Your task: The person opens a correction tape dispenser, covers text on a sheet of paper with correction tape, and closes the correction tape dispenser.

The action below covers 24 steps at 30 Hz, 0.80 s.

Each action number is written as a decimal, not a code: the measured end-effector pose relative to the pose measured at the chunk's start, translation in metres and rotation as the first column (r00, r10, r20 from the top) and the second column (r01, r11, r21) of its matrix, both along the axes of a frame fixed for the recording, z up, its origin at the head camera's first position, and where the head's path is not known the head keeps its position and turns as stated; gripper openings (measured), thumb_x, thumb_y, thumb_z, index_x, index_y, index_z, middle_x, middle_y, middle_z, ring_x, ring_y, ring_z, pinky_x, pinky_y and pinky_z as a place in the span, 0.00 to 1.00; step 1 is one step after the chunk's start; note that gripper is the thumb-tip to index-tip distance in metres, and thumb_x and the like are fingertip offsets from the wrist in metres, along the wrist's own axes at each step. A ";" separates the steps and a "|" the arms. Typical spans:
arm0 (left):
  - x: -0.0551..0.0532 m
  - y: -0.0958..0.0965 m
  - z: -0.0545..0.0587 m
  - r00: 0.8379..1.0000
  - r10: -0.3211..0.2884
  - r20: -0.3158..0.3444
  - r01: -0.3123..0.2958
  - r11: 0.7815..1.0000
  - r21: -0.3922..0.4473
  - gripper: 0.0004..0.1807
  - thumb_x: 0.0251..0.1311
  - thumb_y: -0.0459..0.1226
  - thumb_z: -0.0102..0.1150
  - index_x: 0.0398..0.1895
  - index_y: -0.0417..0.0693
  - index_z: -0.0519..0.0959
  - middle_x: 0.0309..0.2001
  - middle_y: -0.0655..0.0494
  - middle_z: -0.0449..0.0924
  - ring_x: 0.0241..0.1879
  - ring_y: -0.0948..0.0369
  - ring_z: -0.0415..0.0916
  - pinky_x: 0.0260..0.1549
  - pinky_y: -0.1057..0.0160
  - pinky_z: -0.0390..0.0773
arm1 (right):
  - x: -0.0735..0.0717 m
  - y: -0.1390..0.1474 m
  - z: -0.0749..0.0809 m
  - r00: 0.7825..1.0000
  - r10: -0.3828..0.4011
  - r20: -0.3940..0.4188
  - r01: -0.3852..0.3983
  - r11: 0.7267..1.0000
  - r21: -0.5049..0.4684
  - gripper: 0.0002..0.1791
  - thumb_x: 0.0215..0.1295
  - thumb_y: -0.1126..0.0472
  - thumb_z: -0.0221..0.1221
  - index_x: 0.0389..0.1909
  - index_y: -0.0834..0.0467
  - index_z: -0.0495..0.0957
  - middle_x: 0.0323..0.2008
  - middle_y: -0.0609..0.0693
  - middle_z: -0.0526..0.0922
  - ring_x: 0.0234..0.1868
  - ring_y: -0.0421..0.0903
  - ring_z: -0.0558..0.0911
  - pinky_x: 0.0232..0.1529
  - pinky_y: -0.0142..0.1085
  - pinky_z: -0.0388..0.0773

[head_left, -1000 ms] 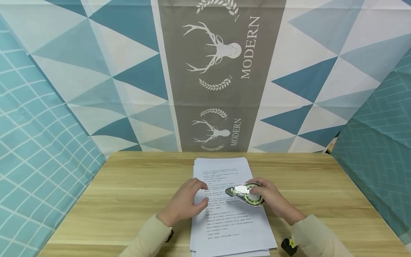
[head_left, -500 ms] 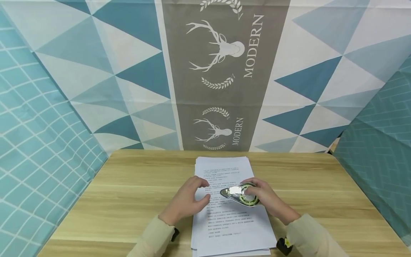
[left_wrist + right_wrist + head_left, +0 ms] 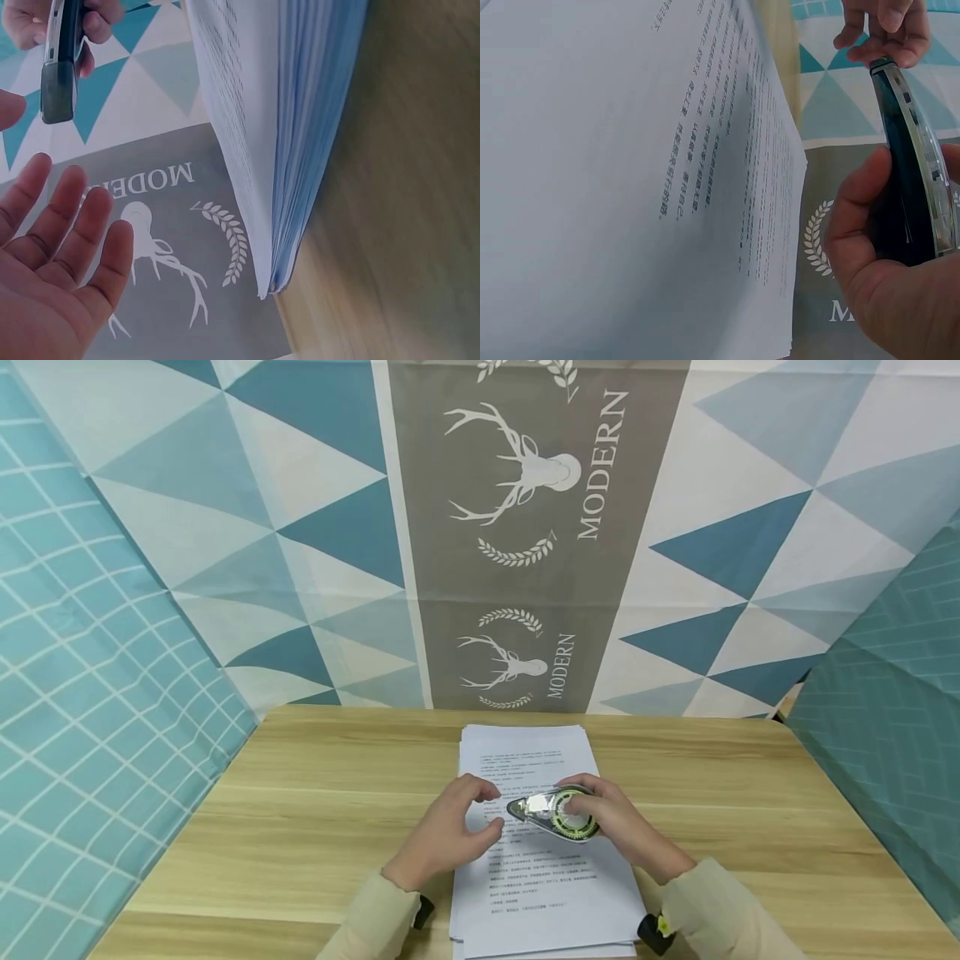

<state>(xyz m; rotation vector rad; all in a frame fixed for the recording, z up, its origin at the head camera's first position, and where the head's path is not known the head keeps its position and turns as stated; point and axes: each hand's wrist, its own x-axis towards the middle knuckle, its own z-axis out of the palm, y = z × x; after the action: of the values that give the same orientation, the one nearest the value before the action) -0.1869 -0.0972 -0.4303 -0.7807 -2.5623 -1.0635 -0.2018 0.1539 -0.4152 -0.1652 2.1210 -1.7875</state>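
A correction tape [image 3: 553, 812] with a clear body, yellow-green wheel and dark tip cap is held by my right hand [image 3: 626, 831], thumb on its upper face. It hangs above a stack of printed paper [image 3: 551, 893], its tip pointing left. Over the stack's left side, my left hand [image 3: 450, 835] has its thumb and fingers parted just short of the tip. In the left wrist view, the left hand's [image 3: 56, 277] fingers are loosely extended and apart from the correction tape [image 3: 61, 79]. The right wrist view shows the tape's dark edge [image 3: 904, 161] gripped between thumb and fingers.
The paper lies slightly uneven on a wooden table [image 3: 322, 810]. Behind the table hangs a patterned cloth [image 3: 517, 543] with deer heads and triangles. Teal cloths hang at the left [image 3: 90, 693] and right [image 3: 892, 727].
The correction tape has moved left with my right hand, toward my left hand. The left hand has shifted slightly right, and the gap between its fingers and the tip has narrowed. The view has drifted a little.
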 end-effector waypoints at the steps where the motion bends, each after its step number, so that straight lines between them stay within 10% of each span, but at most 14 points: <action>1: 0.000 0.001 0.000 1.000 -0.002 0.004 0.002 1.000 0.006 0.16 0.49 0.40 0.62 0.43 0.49 0.75 0.40 0.63 0.76 0.44 0.67 0.71 0.47 0.63 0.74 | 0.000 -0.001 0.000 1.000 0.002 0.000 -0.002 1.000 0.001 0.24 0.56 0.62 0.54 0.54 0.67 0.68 0.40 0.53 0.78 0.33 0.42 0.78 0.34 0.35 0.78; 24: -0.002 0.008 -0.005 0.994 -0.104 0.045 0.102 0.994 0.047 0.16 0.51 0.38 0.62 0.45 0.49 0.76 0.41 0.60 0.76 0.45 0.67 0.72 0.49 0.65 0.75 | -0.001 -0.008 -0.001 0.998 0.061 -0.008 -0.061 0.998 -0.010 0.24 0.58 0.62 0.52 0.55 0.68 0.68 0.44 0.56 0.77 0.35 0.41 0.77 0.34 0.34 0.77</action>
<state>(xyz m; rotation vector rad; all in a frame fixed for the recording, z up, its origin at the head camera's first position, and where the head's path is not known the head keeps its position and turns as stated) -0.1892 -0.0895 -0.4349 -0.8952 -2.5524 -1.1789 -0.2031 0.1454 -0.4165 -0.2371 2.0895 -1.7655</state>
